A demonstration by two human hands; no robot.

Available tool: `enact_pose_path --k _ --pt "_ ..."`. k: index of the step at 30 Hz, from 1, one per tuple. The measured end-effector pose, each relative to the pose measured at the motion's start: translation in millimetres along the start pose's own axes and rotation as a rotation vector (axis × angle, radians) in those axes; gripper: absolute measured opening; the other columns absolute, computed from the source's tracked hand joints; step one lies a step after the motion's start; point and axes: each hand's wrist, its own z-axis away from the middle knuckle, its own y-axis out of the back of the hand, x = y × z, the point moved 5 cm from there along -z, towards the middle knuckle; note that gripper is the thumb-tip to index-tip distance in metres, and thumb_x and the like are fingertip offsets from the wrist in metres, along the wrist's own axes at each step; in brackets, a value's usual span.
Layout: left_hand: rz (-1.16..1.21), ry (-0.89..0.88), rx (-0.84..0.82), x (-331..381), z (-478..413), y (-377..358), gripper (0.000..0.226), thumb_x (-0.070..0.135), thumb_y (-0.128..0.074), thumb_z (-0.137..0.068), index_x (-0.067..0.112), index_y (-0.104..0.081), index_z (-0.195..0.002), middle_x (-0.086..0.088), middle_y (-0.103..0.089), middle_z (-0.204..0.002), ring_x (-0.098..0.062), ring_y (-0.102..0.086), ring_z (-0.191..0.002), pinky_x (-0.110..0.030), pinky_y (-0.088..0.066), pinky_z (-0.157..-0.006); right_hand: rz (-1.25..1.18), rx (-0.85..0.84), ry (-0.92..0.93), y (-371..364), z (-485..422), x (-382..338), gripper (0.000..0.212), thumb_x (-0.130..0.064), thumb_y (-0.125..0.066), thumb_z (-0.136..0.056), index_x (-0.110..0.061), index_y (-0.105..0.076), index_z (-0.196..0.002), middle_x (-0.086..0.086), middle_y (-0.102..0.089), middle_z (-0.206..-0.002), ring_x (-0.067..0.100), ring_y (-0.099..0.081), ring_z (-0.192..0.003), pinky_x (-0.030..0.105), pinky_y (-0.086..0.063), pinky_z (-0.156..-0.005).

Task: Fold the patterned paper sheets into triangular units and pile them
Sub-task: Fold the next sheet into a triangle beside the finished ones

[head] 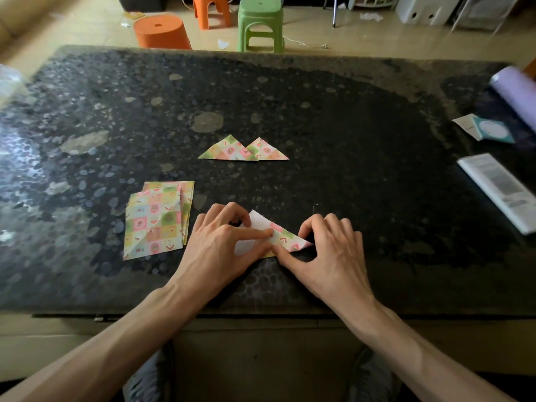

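A person sits at a dark speckled table (pixel 348 146), seen from above, both bare forearms reaching in from 6 o'clock. Near the front edge lies a half-folded sheet (pixel 282 237), with its white underside up and a patterned flap turned over it. The left hand (pixel 220 242) covers its left part, forefinger laid straight and pressing the flap. The right hand (pixel 330 248) pinches the sheet's right corner between thumb and bent forefinger.

At 9 o'clock of the hands, just beside the left one, rests a fanned stack of flat patterned sheets (pixel 158 219). At 12 o'clock, near the table's middle, two folded triangles (pixel 227 150) lie side by side with corners overlapping; bare tabletop surrounds them.

Along the right edge, at 2 to 3 o'clock, sit a lilac roll (pixel 516 94), a teal packet (pixel 490 130) and a white printed leaflet (pixel 499 190). Beyond the far edge stand orange stools (pixel 161 31) and a green stool (pixel 259 23).
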Motion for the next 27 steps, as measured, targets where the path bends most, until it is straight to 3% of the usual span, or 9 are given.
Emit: enact_pose_path --k 9,13,22,27 --pt "0.002 0.008 0.003 0.0 0.1 -0.3 0.028 0.060 -0.066 -0.086 0.050 -0.076 -0.110 0.016 -0.052 -0.106 -0.012 -0.047 -0.103 -0.039 -0.045 -0.085 -0.072 -0.089 -0.003 7.6 -3.7 1.7 0.045 -0.072 -0.063 -0.076 -0.037 -0.050 -0.098 -0.017 -0.044 -0.092 0.009 -0.042 -0.091 0.031 -0.037 -0.079" --pt "0.000 0.011 -0.010 0.6 0.4 0.9 0.030 0.062 -0.063 -0.087 0.050 -0.075 -0.112 0.016 -0.052 -0.107 -0.011 -0.047 -0.104 -0.038 -0.045 -0.087 -0.134 -0.140 -0.033 12.5 -6.9 7.4 0.037 -0.058 -0.075 -0.082 -0.037 -0.052 -0.101 -0.019 -0.043 -0.087 0.008 -0.044 -0.092 0.029 -0.035 -0.079" --pt "0.009 0.013 -0.003 1.7 0.1 2.0 0.033 0.065 -0.059 -0.088 0.049 -0.076 -0.111 0.017 -0.052 -0.105 -0.011 -0.046 -0.102 -0.039 -0.045 -0.085 -0.246 -0.214 -0.088 20.9 -12.5 13.0 0.035 -0.047 -0.082 -0.081 -0.036 -0.055 -0.099 -0.013 -0.054 -0.087 0.009 -0.052 -0.092 0.034 -0.049 -0.083" --pt "0.010 0.007 -0.009 2.1 0.3 2.4 0.032 0.064 -0.060 -0.088 0.049 -0.076 -0.112 0.016 -0.052 -0.106 -0.012 -0.047 -0.102 -0.039 -0.045 -0.085 -0.257 -0.229 -0.085 22.6 -13.1 12.1 0.033 -0.048 -0.082 -0.082 -0.037 -0.056 -0.099 -0.013 -0.055 -0.087 0.006 -0.052 -0.090 0.029 -0.047 -0.078"
